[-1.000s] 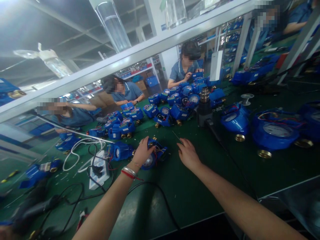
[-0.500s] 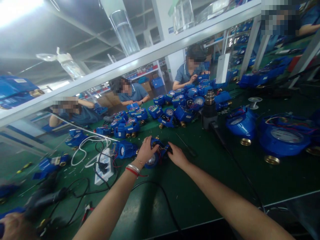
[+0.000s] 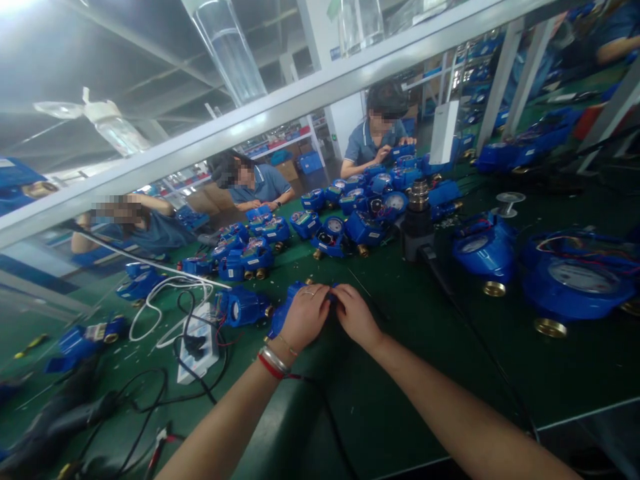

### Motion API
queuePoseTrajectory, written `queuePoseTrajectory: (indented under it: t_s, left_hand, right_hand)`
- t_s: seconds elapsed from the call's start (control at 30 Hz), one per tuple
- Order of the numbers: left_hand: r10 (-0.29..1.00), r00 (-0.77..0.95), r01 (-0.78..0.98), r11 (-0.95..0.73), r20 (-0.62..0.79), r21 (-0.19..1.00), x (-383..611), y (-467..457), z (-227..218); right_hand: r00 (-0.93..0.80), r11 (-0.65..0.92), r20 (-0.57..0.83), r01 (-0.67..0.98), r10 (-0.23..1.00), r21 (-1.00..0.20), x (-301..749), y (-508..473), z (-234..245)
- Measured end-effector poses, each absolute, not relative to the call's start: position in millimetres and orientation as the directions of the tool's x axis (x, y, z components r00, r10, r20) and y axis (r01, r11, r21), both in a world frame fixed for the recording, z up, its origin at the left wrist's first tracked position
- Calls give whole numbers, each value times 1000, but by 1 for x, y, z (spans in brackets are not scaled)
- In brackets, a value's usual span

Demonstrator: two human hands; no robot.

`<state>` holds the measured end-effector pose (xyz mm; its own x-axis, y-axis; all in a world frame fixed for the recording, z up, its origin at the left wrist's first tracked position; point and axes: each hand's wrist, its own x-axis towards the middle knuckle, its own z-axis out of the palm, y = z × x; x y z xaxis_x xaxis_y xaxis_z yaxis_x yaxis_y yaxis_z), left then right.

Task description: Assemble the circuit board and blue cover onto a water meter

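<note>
My left hand (image 3: pixel 306 315) is wrapped over a small blue water meter (image 3: pixel 283 308) on the green table (image 3: pixel 400 400), covering most of it. My right hand (image 3: pixel 354 315) is closed on the same meter from the right side, fingertips meeting the left hand. A red and silver bracelet sits on my left wrist. Another blue meter (image 3: pixel 243 306) lies just left of my hands.
Several blue meters (image 3: pixel 350 220) crowd the table's middle, with two large ones (image 3: pixel 575 280) at the right. A black post with a brass top (image 3: pixel 417 220) stands behind. A white power strip (image 3: pixel 197 340) and cables lie left. Three people sit across the table.
My right hand moved left from the bare table onto the meter. My left hand shifted over the top of it, and the meter turned, hiding its dial.
</note>
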<state>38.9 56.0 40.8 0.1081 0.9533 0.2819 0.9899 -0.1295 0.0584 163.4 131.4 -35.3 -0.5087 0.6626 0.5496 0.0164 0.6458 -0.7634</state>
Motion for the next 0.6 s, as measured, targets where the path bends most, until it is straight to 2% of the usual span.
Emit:
queuePoseTrajectory:
  t_s: [0.1,0.27,0.47,0.6]
  left_hand:
    - [965,73,994,-91,253,60,48,59,41]
    - [971,27,986,-65,237,151,50,54,38]
    - [932,-172,923,39,318,384,39,41,29]
    - [872,-316,855,90,374,511,36,32,23]
  right_hand:
    - [-480,677,589,13,650,-736,166,132,-30]
    - [-475,721,640,-17,604,-693,171,127,-22]
    - [-524,794,702,-77,482,-603,180,115,-7]
    - [-437,806,719,24,540,-591,186,122,0]
